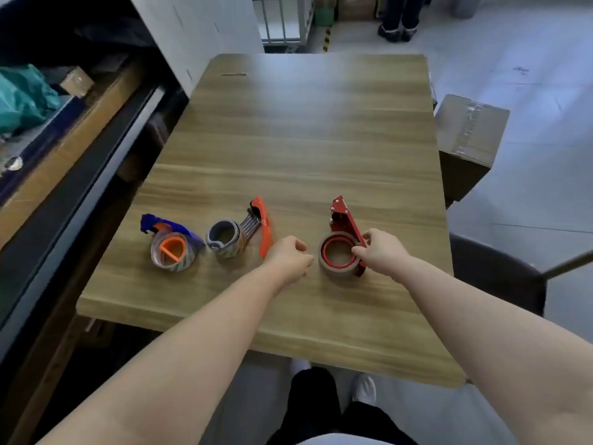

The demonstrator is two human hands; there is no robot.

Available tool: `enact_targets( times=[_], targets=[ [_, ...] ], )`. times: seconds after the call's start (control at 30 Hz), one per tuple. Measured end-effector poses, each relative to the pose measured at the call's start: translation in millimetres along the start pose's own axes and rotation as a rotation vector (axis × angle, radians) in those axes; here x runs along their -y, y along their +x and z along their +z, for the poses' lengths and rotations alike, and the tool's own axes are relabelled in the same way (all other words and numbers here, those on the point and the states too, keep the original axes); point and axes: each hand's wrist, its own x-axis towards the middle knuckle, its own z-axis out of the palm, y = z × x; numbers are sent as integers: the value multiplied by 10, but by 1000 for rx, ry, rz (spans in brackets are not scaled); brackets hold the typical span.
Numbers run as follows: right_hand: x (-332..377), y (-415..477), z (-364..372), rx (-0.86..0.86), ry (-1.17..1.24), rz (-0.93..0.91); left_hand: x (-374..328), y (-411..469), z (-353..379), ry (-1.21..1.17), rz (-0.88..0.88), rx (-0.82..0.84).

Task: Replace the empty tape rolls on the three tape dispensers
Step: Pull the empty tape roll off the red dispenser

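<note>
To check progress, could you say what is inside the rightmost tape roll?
A red ring-shaped hub of the red dispenser, hollow-centred; the right hand hides the right edge of the roll.

Right hand [382,252] grips red dispenser [342,218]; left hand [288,255] curled, empty, beside it.

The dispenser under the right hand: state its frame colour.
Red. The dispenser that the right hand grips shows best in the head view.

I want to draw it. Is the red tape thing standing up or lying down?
Lying down: the red dispenser rests flat on the table, its roll's hole facing up.
</note>
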Motion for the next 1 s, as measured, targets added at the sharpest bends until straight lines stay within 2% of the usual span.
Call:
enact_targets(
  times=[0.2,0.4,0.63,0.77,0.83,0.93,1.0],
  targets=[
    [39,142,171,40,87,102,-44,334,-86,150,25,63],
    [6,203,234,-39,168,176,-41,470,-43,214,36,134],
    [81,-44,318,-77,312,116,-204,368,32,160,20,104],
    [120,-199,335,-117,385,51,-254,255,30,448,133,-21],
    [128,-266,305,-64,542,85,-261,199,15,494,173,-90],
    [141,-315,211,162,1048,183,-267,120,-6,500,203,-114],
    [141,-330,131,290,1189,199,-248,89,-20,472,191,-106]
  ],
)
